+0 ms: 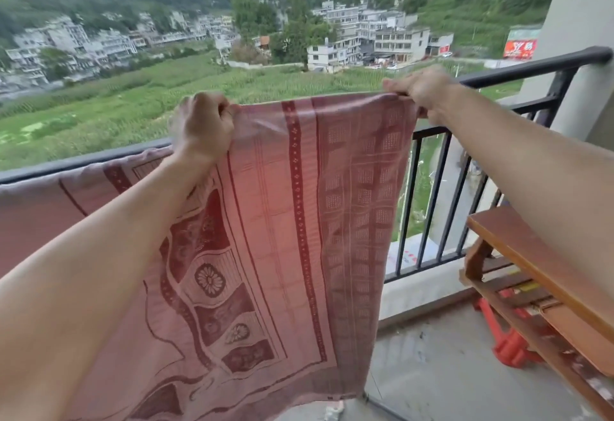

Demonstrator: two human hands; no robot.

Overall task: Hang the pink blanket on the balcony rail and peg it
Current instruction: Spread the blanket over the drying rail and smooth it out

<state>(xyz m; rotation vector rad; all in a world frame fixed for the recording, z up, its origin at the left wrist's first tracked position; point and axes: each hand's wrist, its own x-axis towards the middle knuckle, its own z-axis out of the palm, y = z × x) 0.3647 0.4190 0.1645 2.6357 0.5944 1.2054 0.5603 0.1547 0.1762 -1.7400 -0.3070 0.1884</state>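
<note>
Out at two o'clock, beyond the balcony rail (518,70), a red billboard (520,48) carried large white characters, too blurred to read; a smaller red sign (444,49) on a distant building front was equally illegible

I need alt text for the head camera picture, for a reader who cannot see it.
Two bare hands, left hand and right hand, hold up the top edge of a pink blanket at a black balcony rail. Its left part already lies over the rail. A wooden bench stands at right; fields, houses and hills lie beyond.
</note>
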